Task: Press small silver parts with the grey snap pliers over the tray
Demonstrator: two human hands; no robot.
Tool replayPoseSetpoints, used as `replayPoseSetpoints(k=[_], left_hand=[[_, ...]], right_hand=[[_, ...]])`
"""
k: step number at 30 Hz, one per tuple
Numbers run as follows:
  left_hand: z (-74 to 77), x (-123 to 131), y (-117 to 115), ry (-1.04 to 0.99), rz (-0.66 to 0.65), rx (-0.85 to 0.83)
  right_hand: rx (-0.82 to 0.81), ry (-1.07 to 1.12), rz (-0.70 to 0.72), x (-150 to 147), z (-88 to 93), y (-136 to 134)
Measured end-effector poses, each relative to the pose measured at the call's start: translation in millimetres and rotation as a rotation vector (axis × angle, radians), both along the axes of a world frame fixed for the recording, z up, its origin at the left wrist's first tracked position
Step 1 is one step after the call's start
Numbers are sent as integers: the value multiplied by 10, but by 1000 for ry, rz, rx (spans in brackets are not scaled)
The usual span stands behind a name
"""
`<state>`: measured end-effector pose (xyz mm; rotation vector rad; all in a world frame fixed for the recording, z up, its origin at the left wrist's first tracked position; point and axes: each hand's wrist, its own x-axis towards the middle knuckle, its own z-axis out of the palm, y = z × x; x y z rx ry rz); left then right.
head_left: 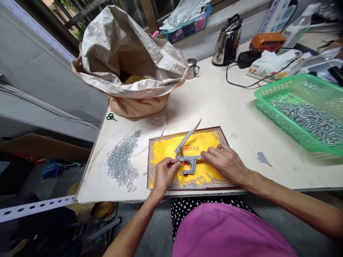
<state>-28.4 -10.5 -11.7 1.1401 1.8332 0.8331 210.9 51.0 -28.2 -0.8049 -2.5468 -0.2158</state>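
Grey snap-fastener pliers [190, 161] are held over a shallow tray [148, 167] with a yellow bottom. One lever arm of the pliers slants up and away, with a dark coil spring at its base; a small red part shows near the jaw. My right hand [225, 160] is closed around the handle end on the right. At the head of the pliers, thumb and forefinger of my left hand [166, 173] are pinched together; what lies between them is hidden. Small metal pins [195, 181] are scattered along the tray's edges.
Left of the tray lies a heap of metal pins [122, 160], with green-handled scissors [111, 117] beyond. A large open woven sack [139, 103] stands behind. To the right are a green basket [289, 125] of metal pins, a flat grey piece [264, 159] and a kettle [226, 43].
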Motion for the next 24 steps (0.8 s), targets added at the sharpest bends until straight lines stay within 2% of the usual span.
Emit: replayPoseSetpoints(k=[5,10,12,14,18,20,24], left_hand=[[-78,24,-86,387,-169,181],[-79,-10,-220,499,-376,159],[-31,-80,-273,579,-376,152],[29,-162,-299,633,-291,166],[65,-228,-225,487,-123,180],[9,-197,-153,479,-141,225],[-162,-117,-58,621,-267,299]], right_hand=[[-17,-7,-47,22,-66,-8],[-37,10,-118,84,-132,-23],[-41,27,-140,109,-133,-27],[-40,41,-151,123,-122,-25],[-33,38,-130,97,-98,-3],[-25,38,-115,68,-97,3],[-25,39,-109,46,-114,-8]])
